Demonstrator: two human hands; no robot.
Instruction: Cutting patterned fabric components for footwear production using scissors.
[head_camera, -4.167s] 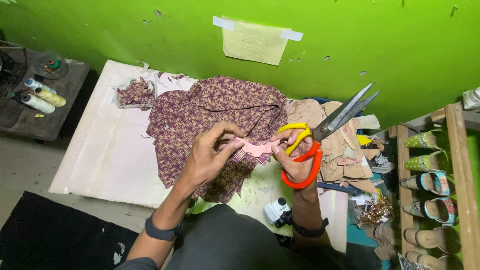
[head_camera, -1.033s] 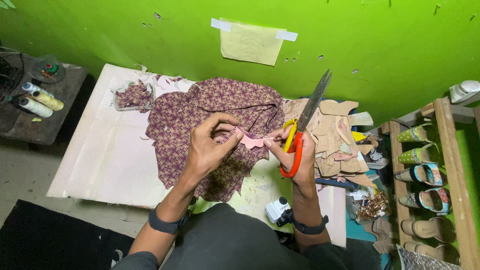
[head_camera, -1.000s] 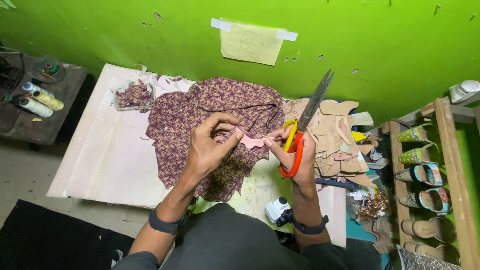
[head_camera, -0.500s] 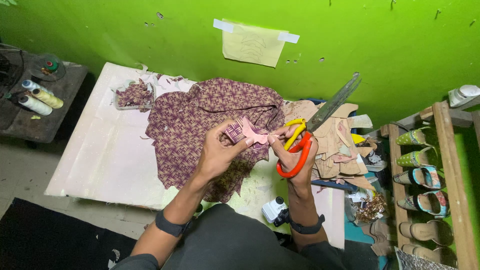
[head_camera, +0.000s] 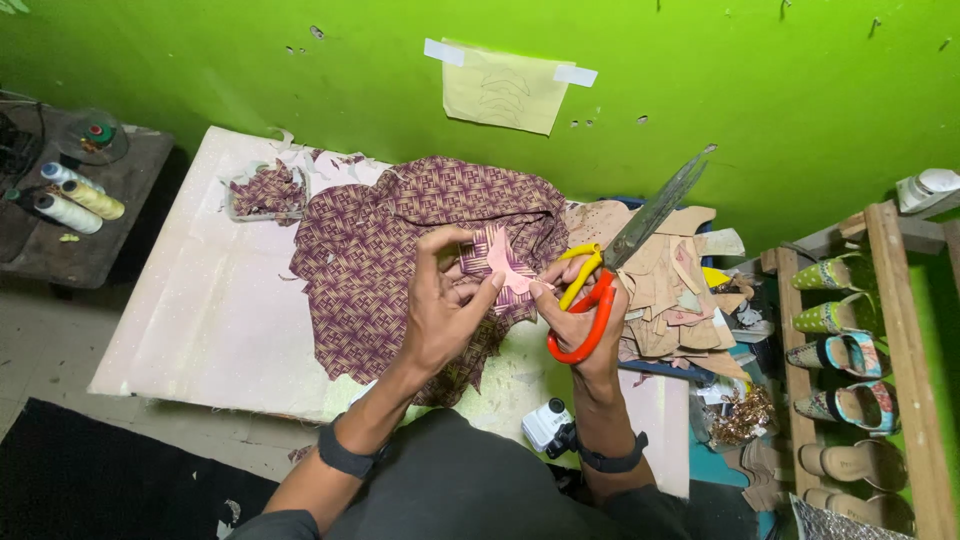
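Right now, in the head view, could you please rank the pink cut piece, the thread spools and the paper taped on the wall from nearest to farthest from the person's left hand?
1. The pink cut piece, pinched in the left hand.
2. The paper taped on the wall, above and slightly right.
3. The thread spools, far left on the dark side table.
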